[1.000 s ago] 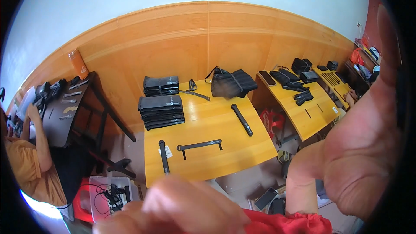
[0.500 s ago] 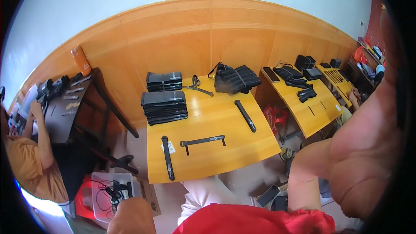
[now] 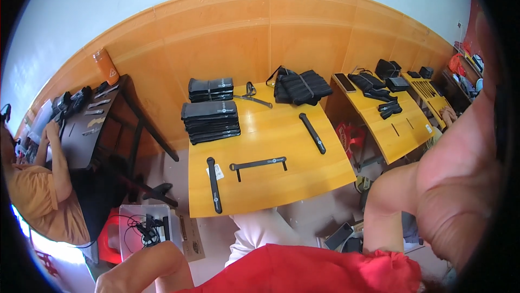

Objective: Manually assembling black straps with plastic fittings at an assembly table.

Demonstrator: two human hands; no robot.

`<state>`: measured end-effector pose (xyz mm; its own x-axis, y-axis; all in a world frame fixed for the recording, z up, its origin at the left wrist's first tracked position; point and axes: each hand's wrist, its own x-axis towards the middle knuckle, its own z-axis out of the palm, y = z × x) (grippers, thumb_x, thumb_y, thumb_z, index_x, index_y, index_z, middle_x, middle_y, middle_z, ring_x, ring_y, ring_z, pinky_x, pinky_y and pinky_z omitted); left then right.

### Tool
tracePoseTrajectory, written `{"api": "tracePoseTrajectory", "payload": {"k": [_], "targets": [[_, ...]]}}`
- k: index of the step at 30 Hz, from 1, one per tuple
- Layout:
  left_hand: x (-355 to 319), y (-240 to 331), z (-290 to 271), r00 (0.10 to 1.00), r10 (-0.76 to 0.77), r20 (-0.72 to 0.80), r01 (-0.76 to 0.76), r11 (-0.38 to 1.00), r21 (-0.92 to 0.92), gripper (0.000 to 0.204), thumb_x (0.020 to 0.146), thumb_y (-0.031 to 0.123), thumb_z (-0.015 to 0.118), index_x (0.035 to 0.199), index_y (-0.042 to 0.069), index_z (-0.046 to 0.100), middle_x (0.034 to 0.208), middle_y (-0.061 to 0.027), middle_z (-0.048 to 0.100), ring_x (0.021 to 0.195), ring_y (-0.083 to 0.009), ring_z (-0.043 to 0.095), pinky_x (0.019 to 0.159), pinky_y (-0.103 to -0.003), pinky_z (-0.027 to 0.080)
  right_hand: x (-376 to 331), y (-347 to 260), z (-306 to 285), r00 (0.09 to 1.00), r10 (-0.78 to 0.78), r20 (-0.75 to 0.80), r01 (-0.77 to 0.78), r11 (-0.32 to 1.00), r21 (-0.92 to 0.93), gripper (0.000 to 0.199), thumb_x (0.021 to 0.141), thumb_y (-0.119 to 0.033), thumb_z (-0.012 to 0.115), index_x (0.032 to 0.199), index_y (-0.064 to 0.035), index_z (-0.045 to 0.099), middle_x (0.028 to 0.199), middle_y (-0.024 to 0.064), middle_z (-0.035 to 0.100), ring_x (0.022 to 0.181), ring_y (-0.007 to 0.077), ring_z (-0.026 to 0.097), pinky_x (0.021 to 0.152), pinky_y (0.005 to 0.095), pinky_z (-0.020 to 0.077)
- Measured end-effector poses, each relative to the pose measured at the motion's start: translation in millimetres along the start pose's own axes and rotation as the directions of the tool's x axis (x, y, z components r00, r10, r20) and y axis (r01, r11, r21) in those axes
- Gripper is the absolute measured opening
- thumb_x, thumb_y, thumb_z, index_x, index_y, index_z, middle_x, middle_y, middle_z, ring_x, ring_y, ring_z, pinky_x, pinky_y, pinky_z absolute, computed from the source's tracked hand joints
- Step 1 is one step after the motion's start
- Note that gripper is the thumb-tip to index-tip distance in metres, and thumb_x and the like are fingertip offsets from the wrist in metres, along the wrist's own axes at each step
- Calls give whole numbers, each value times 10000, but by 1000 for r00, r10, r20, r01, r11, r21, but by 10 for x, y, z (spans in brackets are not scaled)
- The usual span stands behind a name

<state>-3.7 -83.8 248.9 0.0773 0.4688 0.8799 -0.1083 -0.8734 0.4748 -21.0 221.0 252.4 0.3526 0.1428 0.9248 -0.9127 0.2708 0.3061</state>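
Note:
My right hand [image 3: 452, 190] is raised very close to the camera at the right, its palm and wrist large and its fingers mostly lost at the dark rim. Low on the left, my left hand [image 3: 112, 281] is cut off by the bottom edge, fingers hidden. Neither hand touches the yellow table [image 3: 271, 195] in front of me. On it lie three flat black straps with rounded ends: an upright one [image 3: 214, 187] over a small white label, a crosswise one [image 3: 257, 164] above two dark slots, and a slanted one [image 3: 312, 133] at the right.
Stacked black pouches [image 3: 210, 122] and a tied black bundle [image 3: 303, 88] stand at the table's back. A person in a tan shirt [image 3: 40, 198] works at a dark table [image 3: 81, 146] on the left. A clear bin of cables [image 3: 127, 239] sits below. More yellow tables [image 3: 398, 144] adjoin rightward.
The view has tipped slightly, so the tables sit higher and further right. My left forearm has swung out leftward, bringing part of the hand into view. My right hand stays beside the camera.

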Motion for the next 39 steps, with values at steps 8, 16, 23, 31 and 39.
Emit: {"api": "tracePoseTrajectory", "payload": {"k": [8,16,23,31,39], "targets": [[12,99,-71,992,-7,-128,38,970,239,296,850,87,551,1143,51,561,1057,-98,572,955,-193,564,781,-264,498,-32,-244,22,994,-27,-109,21,998,-54,436,809,-268,608,1145,-6,514,1172,163,511,964,284,562,852,380,468],[-235,30,-248,938,83,-337,56,922,382,288,845,77,540,1129,42,564,1061,-104,574,958,-206,569,793,-285,496,-115,-455,7,993,41,-108,-55,990,-129,420,810,-253,606,1142,-11,517,1168,160,514,954,281,563,846,378,471],[-367,-24,-374,866,172,-470,125,835,535,281,840,68,531,1117,34,567,1064,-109,576,962,-218,574,803,-303,495,-187,-517,10,989,61,-137,-83,984,-160,406,812,-240,605,1139,-15,520,1165,156,516,945,277,565,840,376,474],[-468,-52,-364,765,310,-565,284,626,727,274,835,57,521,1103,25,571,1068,-116,579,966,-232,579,815,-324,494,-311,-497,12,968,85,-236,-113,988,-109,391,813,-225,603,1136,-20,523,1161,153,518,935,274,567,833,374,478],[-526,-56,-352,670,463,-580,429,395,812,269,830,46,510,1089,17,574,1072,-122,581,970,-245,584,826,-345,492,-308,-519,59,947,83,-312,-116,989,-91,376,815,-210,602,1134,-25,526,1158,149,521,925,270,569,826,372,481]]}}
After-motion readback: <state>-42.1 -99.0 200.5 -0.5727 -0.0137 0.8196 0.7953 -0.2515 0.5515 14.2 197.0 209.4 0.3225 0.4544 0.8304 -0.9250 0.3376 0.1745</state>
